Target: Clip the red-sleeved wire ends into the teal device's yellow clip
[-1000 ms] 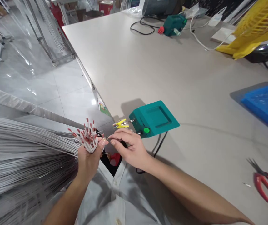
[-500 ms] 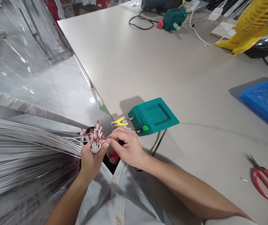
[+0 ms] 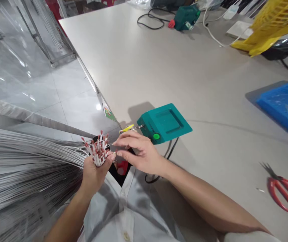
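Note:
My left hand point(image 3: 96, 173) is closed around a bundle of white wires point(image 3: 99, 154) with reddish tips pointing up. One red-tipped wire end shows between its thumb and my right hand point(image 3: 140, 153). The right hand's thumb and index finger are apart, its fingers stretched toward the bundle, with nothing seen gripped between them. Just beyond the right hand is a teal device point(image 3: 170, 122) with a green button. A yellow clip point(image 3: 127, 129) on a metal rod at the device's left side is partly hidden by the fingers.
Long white wires point(image 3: 33, 154) spread out at the left. On the table point(image 3: 134, 67) lie red-handled scissors point(image 3: 283, 193), a blue tray point(image 3: 285, 107) at the right edge, a second green device point(image 3: 186, 17) and a yellow fan-like object point(image 3: 272, 27) at the back.
The fingers of my right hand have opened from a pinch beside the left thumb and lifted slightly. My left hand with the bundle has shifted a little to the left.

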A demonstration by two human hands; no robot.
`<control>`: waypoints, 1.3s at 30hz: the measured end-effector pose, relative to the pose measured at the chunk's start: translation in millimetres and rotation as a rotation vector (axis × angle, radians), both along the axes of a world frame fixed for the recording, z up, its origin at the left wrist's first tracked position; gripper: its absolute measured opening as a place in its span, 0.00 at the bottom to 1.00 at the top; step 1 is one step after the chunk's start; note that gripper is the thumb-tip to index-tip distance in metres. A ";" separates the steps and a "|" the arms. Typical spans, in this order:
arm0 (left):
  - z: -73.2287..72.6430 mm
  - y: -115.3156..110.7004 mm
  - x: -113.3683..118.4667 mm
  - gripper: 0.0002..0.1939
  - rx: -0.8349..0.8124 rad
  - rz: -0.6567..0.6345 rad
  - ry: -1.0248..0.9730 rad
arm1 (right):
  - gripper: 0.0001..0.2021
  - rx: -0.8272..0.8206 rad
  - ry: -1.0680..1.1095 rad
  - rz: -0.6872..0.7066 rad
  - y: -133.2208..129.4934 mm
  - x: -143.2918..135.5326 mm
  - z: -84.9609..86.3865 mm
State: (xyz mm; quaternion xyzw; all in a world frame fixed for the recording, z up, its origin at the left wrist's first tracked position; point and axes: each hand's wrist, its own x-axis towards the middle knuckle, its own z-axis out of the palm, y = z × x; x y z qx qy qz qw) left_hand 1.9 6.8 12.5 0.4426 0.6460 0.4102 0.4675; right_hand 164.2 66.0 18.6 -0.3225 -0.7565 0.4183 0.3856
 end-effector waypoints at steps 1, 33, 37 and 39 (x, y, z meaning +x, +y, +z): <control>0.0 -0.1 -1.7 0.07 0.004 -0.052 -0.019 | 0.07 -0.003 -0.028 0.074 1.8 1.9 2.1; -1.7 -4.7 12.4 0.08 -0.048 0.018 -0.033 | 0.10 0.688 -0.417 -0.049 -5.5 -7.1 -19.8; 4.3 0.3 7.7 0.08 -0.007 0.053 0.039 | 0.09 0.576 -0.518 0.089 -5.6 -2.4 -18.9; 7.6 2.7 5.4 0.08 0.004 0.098 0.042 | 0.09 0.382 -0.482 0.078 -7.3 -1.2 -17.7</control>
